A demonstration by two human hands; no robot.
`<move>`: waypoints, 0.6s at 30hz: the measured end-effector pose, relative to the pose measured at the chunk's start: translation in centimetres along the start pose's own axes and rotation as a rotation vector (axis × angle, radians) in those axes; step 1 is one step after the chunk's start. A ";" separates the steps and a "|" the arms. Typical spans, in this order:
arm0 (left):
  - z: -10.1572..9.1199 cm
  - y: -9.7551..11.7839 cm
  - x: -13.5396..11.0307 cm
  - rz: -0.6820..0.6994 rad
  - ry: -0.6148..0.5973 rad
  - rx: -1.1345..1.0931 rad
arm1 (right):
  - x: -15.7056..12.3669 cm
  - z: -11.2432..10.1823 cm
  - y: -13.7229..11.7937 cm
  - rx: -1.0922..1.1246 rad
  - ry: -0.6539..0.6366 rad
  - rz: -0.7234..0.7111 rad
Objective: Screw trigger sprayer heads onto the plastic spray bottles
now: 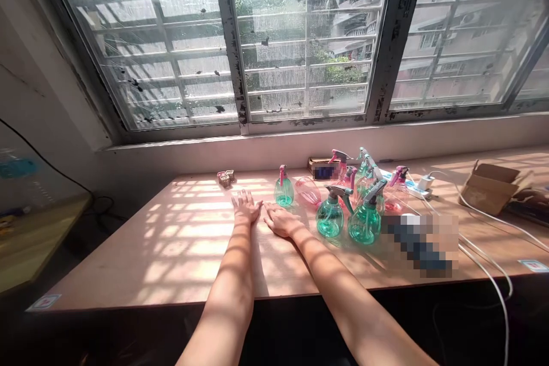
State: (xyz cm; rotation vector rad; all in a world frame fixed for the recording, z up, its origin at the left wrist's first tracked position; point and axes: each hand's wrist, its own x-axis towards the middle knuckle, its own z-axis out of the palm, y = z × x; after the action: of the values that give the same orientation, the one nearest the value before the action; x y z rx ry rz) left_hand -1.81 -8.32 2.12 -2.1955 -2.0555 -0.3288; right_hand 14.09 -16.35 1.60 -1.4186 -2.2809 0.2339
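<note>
My left hand (245, 206) lies flat on the wooden table (180, 251), palm down, fingers stretched out and holding nothing. Close beside it my right hand (278, 219) also rests flat on the table, empty. Just beyond the right hand stands a small green spray bottle with a pink trigger (283, 187). To its right a pink bottle body (307, 190) lies on its side. Further right, several green and pink spray bottles (351, 211) stand clustered together.
A cardboard box (489, 186) sits at the far right, with a white power strip (418, 187) and white cables (493, 274) trailing to the front edge. A small brown object (226, 177) lies near the wall. Behind the table is a barred window (300, 40).
</note>
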 end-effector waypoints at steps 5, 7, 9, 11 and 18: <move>0.7 0.3 1.7 -0.041 0.019 0.004 | 0.2 -0.3 0.1 0.042 0.003 0.008; 1.0 0.4 2.4 -0.053 0.014 0.006 | 0.3 -0.2 0.2 0.060 -0.004 0.020; 1.2 0.5 3.1 -0.058 0.008 0.007 | 0.3 -0.2 0.3 0.076 -0.010 0.031; 1.4 0.5 3.6 -0.057 0.004 0.008 | 0.4 -0.1 0.5 0.091 -0.011 0.035; 2.4 0.7 4.6 -0.065 0.008 0.011 | 0.4 0.4 1.1 0.123 -0.004 0.036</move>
State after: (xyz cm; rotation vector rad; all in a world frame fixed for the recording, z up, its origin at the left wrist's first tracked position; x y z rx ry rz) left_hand -0.64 -3.34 0.90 -2.1214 -2.1225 -0.3310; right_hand 14.67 -15.48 0.93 -1.3981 -2.2048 0.3817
